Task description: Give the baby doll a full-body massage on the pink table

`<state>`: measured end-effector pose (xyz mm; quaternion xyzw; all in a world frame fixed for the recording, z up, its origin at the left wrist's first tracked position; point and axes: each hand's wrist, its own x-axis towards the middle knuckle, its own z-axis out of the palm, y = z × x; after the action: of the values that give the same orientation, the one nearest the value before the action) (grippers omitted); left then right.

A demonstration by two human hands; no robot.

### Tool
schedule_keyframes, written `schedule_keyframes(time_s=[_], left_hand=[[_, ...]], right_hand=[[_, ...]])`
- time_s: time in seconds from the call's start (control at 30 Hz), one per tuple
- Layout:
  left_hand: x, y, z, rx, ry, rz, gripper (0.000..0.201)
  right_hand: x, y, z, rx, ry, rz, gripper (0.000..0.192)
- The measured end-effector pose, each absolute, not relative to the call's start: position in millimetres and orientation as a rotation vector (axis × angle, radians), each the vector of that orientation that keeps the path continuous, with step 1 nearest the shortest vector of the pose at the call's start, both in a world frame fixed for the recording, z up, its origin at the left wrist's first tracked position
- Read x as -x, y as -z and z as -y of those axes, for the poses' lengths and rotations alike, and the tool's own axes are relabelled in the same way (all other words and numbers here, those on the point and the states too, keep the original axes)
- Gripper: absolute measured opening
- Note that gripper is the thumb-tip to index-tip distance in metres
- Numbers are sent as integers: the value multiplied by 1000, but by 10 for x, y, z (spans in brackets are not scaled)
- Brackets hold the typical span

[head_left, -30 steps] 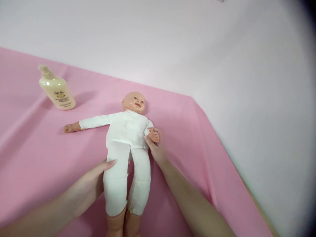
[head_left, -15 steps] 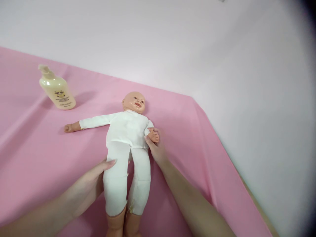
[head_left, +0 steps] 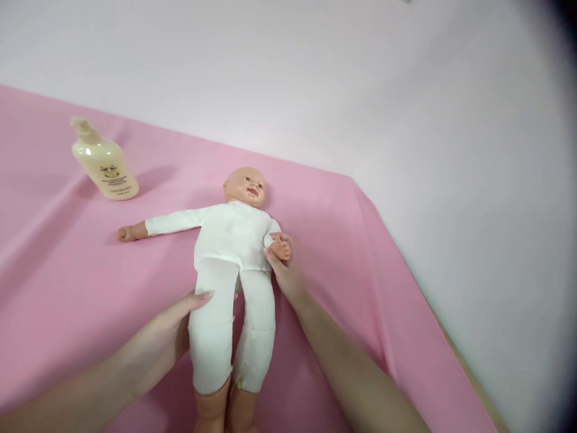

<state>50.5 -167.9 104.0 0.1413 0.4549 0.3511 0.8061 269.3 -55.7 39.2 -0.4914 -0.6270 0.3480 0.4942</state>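
Near the pink sheet's (head_left: 360, 252) right edge, the right hand (head_left: 285, 273) pinches the doll's (head_left: 229, 240) wrist while the left hand (head_left: 169, 337) wraps 1 leg.

Left hand (head_left: 164, 340): bare, no glove, ring or watch; long, neatly shaped nails on slim fingers.
Right hand (head_left: 285, 273): bare, nothing worn on fingers or wrist.
Forearms: both uncovered up to the picture's lower edge, no sleeve showing.
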Motion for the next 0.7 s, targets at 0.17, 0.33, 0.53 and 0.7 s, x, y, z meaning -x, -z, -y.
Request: schedule_keyframes(time_s=[0.17, 0.33, 0.53, 0.7], left_hand=[[-515, -1071, 1681, -293, -752, -987, 52], [-508, -1096, 1674, -291, -742, -963, 49], [-481, -1053, 1668, -297, -727, -938, 49], [-484, -1044, 1677, -316, -737, -943, 52]], right_hand=[[-2689, -399, 558, 1194, -856, 1514, 27], [-2689, -409, 563, 1196, -877, 1504, 27], [-2692, -418, 566, 1198, -875, 1517, 26], [-2687, -423, 568, 1192, -895, 1500, 26]])
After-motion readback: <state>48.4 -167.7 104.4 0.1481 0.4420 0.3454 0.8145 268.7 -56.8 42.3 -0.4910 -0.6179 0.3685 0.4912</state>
